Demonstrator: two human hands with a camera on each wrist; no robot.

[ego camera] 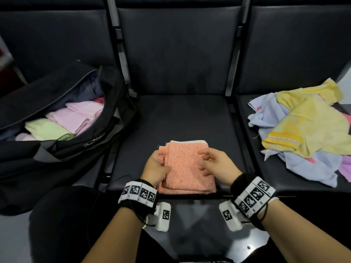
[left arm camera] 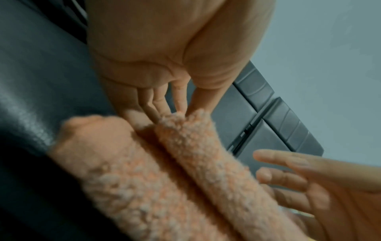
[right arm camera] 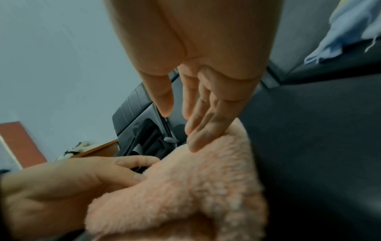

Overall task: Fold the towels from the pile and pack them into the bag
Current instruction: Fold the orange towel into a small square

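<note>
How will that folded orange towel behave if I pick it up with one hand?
The orange towel looks soft and fluffy, so it will probably sag and droop. Its stacked layers lie loose, so the fold may open unless the left hand and right hand support both sides. It likely feels light.

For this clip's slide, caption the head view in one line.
Both hands, left and right, on folded orange towel; bag left, pile right.

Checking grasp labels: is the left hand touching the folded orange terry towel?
Touching. The left wrist view shows the left hand pinching a fold of the orange terry towel between thumb and fingertips.
</note>
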